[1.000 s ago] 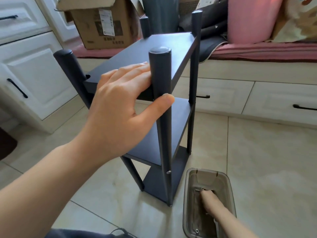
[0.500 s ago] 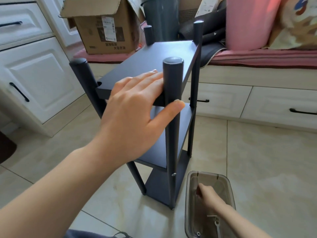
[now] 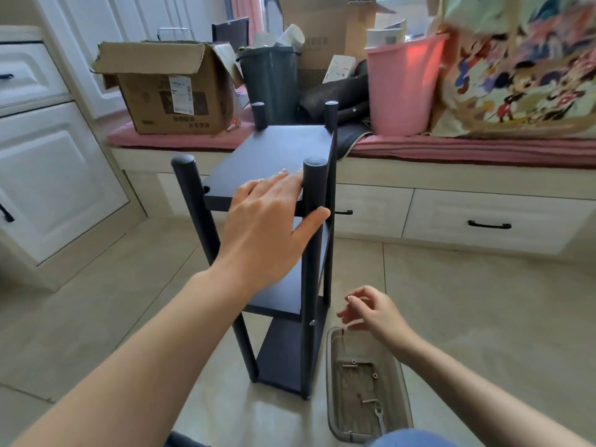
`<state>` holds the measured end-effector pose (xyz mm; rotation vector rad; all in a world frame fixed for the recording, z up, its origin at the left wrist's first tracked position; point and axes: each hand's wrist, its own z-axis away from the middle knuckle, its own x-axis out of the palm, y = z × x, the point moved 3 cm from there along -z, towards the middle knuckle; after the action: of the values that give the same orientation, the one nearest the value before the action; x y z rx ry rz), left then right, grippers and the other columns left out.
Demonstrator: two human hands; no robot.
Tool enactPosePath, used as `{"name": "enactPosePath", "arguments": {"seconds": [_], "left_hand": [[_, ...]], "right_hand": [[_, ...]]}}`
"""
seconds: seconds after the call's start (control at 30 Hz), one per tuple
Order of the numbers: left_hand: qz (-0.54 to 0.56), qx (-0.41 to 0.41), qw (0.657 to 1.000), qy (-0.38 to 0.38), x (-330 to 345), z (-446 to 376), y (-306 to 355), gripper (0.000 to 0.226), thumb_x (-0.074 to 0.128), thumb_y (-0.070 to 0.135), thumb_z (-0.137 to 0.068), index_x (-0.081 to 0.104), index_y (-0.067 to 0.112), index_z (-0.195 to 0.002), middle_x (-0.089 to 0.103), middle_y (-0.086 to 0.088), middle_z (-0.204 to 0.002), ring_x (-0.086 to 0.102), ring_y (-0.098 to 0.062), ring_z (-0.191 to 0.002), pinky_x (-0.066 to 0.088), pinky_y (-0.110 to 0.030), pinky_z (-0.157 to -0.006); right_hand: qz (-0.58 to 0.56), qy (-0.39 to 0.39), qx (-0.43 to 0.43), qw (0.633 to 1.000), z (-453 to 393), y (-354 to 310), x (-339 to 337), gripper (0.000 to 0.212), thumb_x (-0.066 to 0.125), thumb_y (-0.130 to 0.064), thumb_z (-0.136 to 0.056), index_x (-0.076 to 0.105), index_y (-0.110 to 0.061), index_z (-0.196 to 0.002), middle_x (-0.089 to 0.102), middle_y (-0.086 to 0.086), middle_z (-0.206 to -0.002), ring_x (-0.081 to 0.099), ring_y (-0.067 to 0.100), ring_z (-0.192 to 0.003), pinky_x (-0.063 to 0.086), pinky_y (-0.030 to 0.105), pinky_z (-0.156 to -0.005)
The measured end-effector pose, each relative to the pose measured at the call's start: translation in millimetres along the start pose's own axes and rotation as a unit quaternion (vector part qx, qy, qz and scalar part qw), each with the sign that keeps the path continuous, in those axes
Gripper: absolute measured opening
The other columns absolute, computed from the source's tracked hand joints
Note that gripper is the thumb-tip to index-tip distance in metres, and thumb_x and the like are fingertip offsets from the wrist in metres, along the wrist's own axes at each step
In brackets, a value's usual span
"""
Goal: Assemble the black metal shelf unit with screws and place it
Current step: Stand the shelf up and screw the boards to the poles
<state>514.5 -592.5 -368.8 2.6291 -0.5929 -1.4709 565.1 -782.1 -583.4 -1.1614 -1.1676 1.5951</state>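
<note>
The right hand [image 3: 367,312] has lifted out of the clear tray [image 3: 332,375], pinching what looks like a small screw. The left hand [image 3: 269,230] still rests flat, fingers straight, on the black shelf [image 3: 277,150], standing upright on the floor.

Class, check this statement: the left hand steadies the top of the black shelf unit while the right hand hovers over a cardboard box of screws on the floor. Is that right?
Not quite. The head view shows the right hand above a clear plastic tray holding the screws, not a cardboard box. The rest stands: the left hand steadies the top of the black shelf unit.
</note>
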Motion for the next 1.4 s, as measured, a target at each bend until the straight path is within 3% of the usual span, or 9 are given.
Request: {"name": "enactPosePath", "arguments": {"seconds": [0.13, 0.23, 0.33, 0.47, 0.77, 0.93, 1.2, 1.3, 1.4], "left_hand": [[0.040, -0.002, 0.999, 0.018, -1.0, 0.6, 0.4, 0.075, 0.060, 0.046, -0.095, 0.023, 0.025, -0.158, 0.065, -0.001, -0.132, 0.055, -0.025, -0.123, 0.026, -0.035, -0.110], [0.039, 0.021, 0.999, 0.031, -4.9, 2.5, 3.3, 0.085, 0.064, 0.041, -0.094, 0.011, 0.029, -0.160, 0.069, -0.001, -0.118, 0.060, -0.025, -0.114, 0.030, -0.036, -0.108], [0.036, 0.038, 0.998, 0.032, -8.6, 2.4, 6.1, 0.075, 0.062, 0.039, -0.096, 0.017, 0.038, -0.156, 0.069, 0.003, -0.115, 0.062, -0.021, -0.111, 0.030, -0.038, -0.110], [0.038, 0.032, 0.998, 0.026, -10.4, -1.4, 1.8, 0.061, 0.059, 0.041, -0.097, 0.023, 0.037, -0.146, 0.068, 0.004, -0.116, 0.061, -0.022, -0.110, 0.032, -0.039, -0.109], [0.089, 0.006, 0.995, 0.042, -26.2, -4.6, -33.3, 0.059, 0.063, 0.034, -0.096, 0.028, 0.037, -0.143, 0.067, 0.011, -0.123, 0.063, -0.016, -0.114, 0.032, -0.039, -0.110], [0.123, -0.013, 0.992, 0.034, -41.1, -5.5, -60.8, 0.060, 0.065, 0.030, -0.096, 0.028, 0.041, -0.141, 0.068, 0.008, -0.126, 0.062, -0.017, -0.122, 0.043, -0.044, -0.105], [0.187, -0.053, 0.981, -0.009, -61.8, -8.1, -106.6, 0.058, 0.066, 0.025, -0.096, 0.030, 0.046, -0.136, 0.062, 0.010, -0.131, 0.058, -0.011, -0.128, 0.046, -0.054, -0.107], [0.214, -0.054, 0.975, -0.023, -69.1, -10.8, -122.8, 0.056, 0.068, 0.020, -0.096, 0.032, 0.042, -0.134, 0.063, 0.006, -0.128, 0.060, -0.009, -0.125, 0.050, -0.042, -0.105], [0.244, -0.056, 0.968, -0.015, -77.6, -6.8, -132.3, 0.055, 0.068, 0.016, -0.095, 0.034, 0.036, -0.133, 0.059, 0.021, -0.119, 0.062, -0.006, -0.119, 0.051, -0.017, -0.092]], "right_hand": [[-0.131, 0.004, -0.005, 0.991, 9.3, -51.3, 17.1, 0.017, 0.044, -0.022, -0.105, 0.053, -0.008, -0.109, 0.076, 0.010, -0.091, 0.074, 0.023, -0.087, 0.058, 0.033, -0.072], [-0.136, 0.014, 0.008, 0.991, 16.1, -71.7, 36.1, 0.019, 0.039, -0.023, -0.107, 0.052, -0.010, -0.110, 0.076, 0.008, -0.093, 0.073, 0.018, -0.089, 0.059, 0.034, -0.079], [-0.110, 0.031, -0.009, 0.993, 20.0, -84.8, 48.6, 0.021, 0.033, -0.024, -0.108, 0.049, -0.009, -0.111, 0.072, 0.014, -0.100, 0.072, 0.017, -0.092, 0.057, 0.039, -0.087], [-0.149, 0.024, -0.022, 0.988, 18.8, -93.3, 59.5, 0.025, 0.027, -0.025, -0.109, 0.043, -0.006, -0.110, 0.073, 0.018, -0.096, 0.074, 0.016, -0.085, 0.053, 0.029, -0.072], [-0.166, 0.024, -0.028, 0.985, -6.1, -96.5, 97.4, 0.026, 0.029, -0.029, -0.108, 0.044, -0.008, -0.107, 0.066, 0.008, -0.069, 0.059, 0.020, -0.069, 0.044, 0.038, -0.067], [-0.202, 0.018, -0.062, 0.977, -19.5, -109.7, 122.2, 0.022, 0.032, -0.027, -0.108, 0.044, -0.009, -0.103, 0.058, 0.010, -0.072, 0.057, 0.013, -0.055, 0.045, 0.022, -0.049], [-0.226, 0.016, -0.117, 0.967, -34.2, -126.6, 158.5, 0.017, 0.036, -0.024, -0.107, 0.044, -0.010, -0.103, 0.050, 0.010, -0.082, 0.058, 0.007, -0.056, 0.051, 0.025, -0.056], [-0.229, 0.015, -0.126, 0.965, -36.1, -133.9, 170.0, 0.015, 0.035, -0.021, -0.107, 0.044, -0.009, -0.104, 0.049, 0.010, -0.083, 0.057, 0.006, -0.055, 0.050, 0.024, -0.053], [-0.229, 0.015, -0.136, 0.964, -33.8, -138.5, 180.7, 0.015, 0.036, -0.020, -0.107, 0.044, -0.007, -0.106, 0.050, 0.010, -0.082, 0.056, 0.005, -0.054, 0.050, 0.023, -0.052]]}}
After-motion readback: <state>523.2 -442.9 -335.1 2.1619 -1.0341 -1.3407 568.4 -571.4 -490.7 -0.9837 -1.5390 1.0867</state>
